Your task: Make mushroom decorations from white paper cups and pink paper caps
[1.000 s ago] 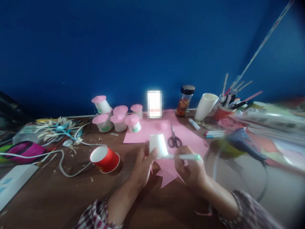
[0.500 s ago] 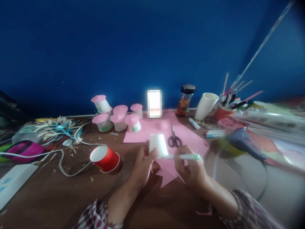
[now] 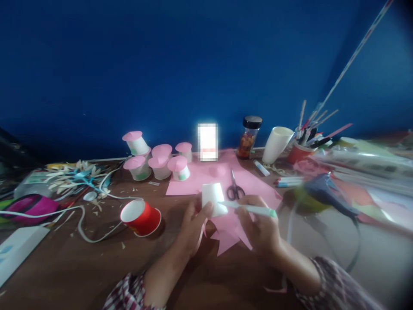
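Observation:
My left hand (image 3: 195,221) is closed on a small white paper cup (image 3: 213,196), thumb on its side. A white pen with a green end (image 3: 261,210) is gripped in my right hand (image 3: 258,224), its other end at the cup's side. Beneath and behind the cup lies pink paper (image 3: 200,183), with jagged cut pieces (image 3: 227,237) nearer me. Black-handled scissors (image 3: 235,190) rest on the paper just beyond my right hand. Several small cups with pink paper tops (image 3: 177,165) stand at the back left, one of them stacked on others.
A red cup (image 3: 146,219) lies tilted at the left, by a white cable. Behind are a black-lidded jar (image 3: 248,140), a white cup (image 3: 276,144) and a red pen holder (image 3: 300,153). A dark glue gun (image 3: 332,196) is at the right, a white power strip (image 3: 19,249) far left.
The pen has tilted, its end at the cup now higher, on the cup's side. The rest of the view has shifted slightly; both hands keep their hold.

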Demonstrator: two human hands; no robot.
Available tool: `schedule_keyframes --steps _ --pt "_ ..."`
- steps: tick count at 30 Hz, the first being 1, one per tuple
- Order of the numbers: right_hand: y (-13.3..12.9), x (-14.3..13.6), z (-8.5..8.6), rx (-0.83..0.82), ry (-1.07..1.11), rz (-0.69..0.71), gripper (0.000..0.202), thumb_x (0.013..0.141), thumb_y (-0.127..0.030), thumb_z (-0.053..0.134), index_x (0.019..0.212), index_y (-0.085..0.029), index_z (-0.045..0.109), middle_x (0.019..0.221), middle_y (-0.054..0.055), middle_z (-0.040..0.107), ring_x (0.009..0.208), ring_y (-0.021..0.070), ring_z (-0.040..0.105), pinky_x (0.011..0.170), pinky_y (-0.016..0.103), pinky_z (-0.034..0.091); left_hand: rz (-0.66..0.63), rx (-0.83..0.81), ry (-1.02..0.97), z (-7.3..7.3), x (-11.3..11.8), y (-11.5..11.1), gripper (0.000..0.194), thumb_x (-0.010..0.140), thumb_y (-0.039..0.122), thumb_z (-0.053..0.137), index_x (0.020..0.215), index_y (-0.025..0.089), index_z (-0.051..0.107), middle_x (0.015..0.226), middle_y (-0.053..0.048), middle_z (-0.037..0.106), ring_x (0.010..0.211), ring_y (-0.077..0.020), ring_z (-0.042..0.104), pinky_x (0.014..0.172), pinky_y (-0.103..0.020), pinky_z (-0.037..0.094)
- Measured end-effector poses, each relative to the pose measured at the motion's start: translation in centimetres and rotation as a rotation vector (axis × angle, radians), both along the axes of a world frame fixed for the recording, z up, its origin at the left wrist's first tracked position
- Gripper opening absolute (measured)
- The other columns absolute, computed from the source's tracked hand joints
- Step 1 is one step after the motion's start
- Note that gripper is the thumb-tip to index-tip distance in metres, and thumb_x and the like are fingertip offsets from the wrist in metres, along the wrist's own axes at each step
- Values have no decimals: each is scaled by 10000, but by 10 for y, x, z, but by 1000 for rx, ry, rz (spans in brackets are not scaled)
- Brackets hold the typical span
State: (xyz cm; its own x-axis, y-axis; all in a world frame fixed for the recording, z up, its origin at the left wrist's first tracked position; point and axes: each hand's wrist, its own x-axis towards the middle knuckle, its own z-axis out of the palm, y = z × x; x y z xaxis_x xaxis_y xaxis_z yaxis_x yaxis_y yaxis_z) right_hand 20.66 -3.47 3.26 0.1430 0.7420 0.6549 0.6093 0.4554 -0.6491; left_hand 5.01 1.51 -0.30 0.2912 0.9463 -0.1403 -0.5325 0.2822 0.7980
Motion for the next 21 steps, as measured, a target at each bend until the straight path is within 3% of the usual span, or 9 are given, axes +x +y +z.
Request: schedule_keyframes --steps 10,21 --pt "1 1 -1 14 -64 10 55 879 -148 518 874 -197 543 733 -12 582 616 119 554 578 232 449 -10 -23 -5 1 0 -1 498 796 283 697 1259 245 517 1029 -57 685 962 -202 643 881 -358 457" --pt "0 0 0 21 -69 7 47 879 -158 525 859 -193 547 733 -10 592 628 119 566 591 226 457 -7 0 2 0 0 0 470 791 295 699 1227 225 539 1046 -76 684 985 -222 643 894 -383 464"
